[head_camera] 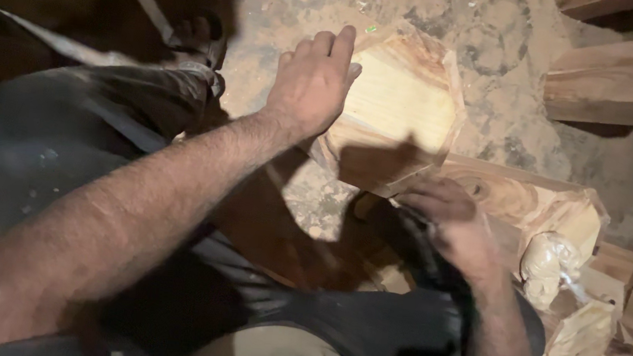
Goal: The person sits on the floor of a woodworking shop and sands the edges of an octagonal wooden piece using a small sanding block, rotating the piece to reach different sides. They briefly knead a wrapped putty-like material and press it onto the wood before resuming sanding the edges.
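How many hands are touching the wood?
2. The left hand lies flat on the pale octagonal wooden block; the right hand grips its lower edge. No other hands show.

Two hands, left (311, 86) and right (456, 227), one octagonal wooden block (403, 105), two crumpled plastic bags (549, 267) (581, 339), and one sandalled foot (199, 42).

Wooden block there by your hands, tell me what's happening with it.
A person seated on the dusty floor rests the left hand flat on the edge of a faceted wooden block. The right hand sits low at the block's shadowed underside. More timber pieces and a crumpled plastic bag lie to the right.
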Available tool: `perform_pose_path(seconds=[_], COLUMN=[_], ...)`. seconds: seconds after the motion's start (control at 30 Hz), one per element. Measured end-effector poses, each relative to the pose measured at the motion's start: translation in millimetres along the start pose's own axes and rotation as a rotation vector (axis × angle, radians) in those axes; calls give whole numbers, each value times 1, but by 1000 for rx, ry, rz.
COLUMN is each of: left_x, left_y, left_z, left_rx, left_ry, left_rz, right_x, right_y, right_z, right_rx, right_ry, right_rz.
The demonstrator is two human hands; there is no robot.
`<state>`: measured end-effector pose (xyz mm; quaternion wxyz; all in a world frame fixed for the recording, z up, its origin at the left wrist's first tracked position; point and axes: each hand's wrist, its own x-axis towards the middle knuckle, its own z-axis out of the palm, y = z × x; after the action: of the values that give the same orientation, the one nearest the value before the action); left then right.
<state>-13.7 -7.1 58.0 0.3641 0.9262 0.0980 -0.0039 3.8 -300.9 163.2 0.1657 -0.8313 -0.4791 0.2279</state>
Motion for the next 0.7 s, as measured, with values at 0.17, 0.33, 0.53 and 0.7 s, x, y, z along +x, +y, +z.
perform_pose_path(seconds=[0.17,0.33,0.53,0.7], left_x=[1,0,1,2], left_y=[-1,1,2,3], left_z=[1,-2,-4,-5], left_rx=[2,-35,-25,-2], left_ry=[-17,-40,-28,-64], left_rz=[1,-9,16,-13], right_x=[-7,11,20,15], right_y=[16,17,13,13], right_z=[-10,-7,18,35], right_rx=[178,135,206,141], right_ry=[271,398,395,254], right_rz=[403,472,504,455])
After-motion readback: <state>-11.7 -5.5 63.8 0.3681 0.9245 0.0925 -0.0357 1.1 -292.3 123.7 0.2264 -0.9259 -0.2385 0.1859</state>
